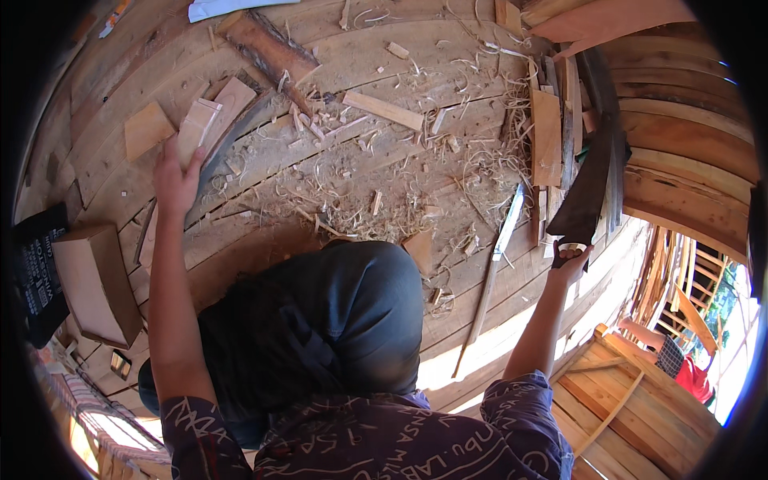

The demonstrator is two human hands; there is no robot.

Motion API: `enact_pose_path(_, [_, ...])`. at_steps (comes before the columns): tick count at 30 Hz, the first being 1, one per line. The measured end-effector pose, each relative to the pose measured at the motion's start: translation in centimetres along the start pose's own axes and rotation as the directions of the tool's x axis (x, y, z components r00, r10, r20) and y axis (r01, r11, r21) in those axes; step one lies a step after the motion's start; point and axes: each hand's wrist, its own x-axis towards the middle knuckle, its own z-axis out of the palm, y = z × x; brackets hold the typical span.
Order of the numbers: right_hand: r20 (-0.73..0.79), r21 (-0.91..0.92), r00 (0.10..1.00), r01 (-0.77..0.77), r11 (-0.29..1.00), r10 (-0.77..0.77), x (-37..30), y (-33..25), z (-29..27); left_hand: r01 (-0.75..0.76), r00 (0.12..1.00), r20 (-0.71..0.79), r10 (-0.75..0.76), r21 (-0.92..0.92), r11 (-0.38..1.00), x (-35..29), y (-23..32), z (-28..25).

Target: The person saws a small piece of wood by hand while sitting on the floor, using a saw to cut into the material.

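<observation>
At the left, my left hand is closed on the near end of a short pale wood block, thumb on one side and fingers on the other. The block lies against a longer board with a dark edge. Out to the right, my right hand is wrapped round the handle of a handsaw. Its dark, wide blade points away from me, beside a stack of wood offcuts. The blade touches no wood that I can make out.
Curly shavings and scraps litter the plank floor. A bark-edged slab lies at the far left, a thin stick right of my knee. An open cardboard box stands left. Another person is at the far right.
</observation>
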Motion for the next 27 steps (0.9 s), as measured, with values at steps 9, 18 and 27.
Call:
enact_pose_path(9, [0.046,0.123,0.990,-0.140,0.982,0.135,6.4,3.3,-2.0,-0.010,1.000,-0.013,0.010,0.002,1.000,-0.2,-1.2,0.0])
enact_pose_path(18, [-0.179,-0.099,0.924,-0.357,0.929,0.337,10.3,7.0,-5.9,-0.046,0.995,-0.088,0.051,0.050,0.998,-0.3,1.0,-0.3])
enact_pose_path(27, [-0.239,-0.369,0.831,-0.557,0.744,0.503,11.6,9.4,-8.7,-0.033,0.991,-0.125,0.043,0.079,0.996,-1.4,1.4,-0.3])
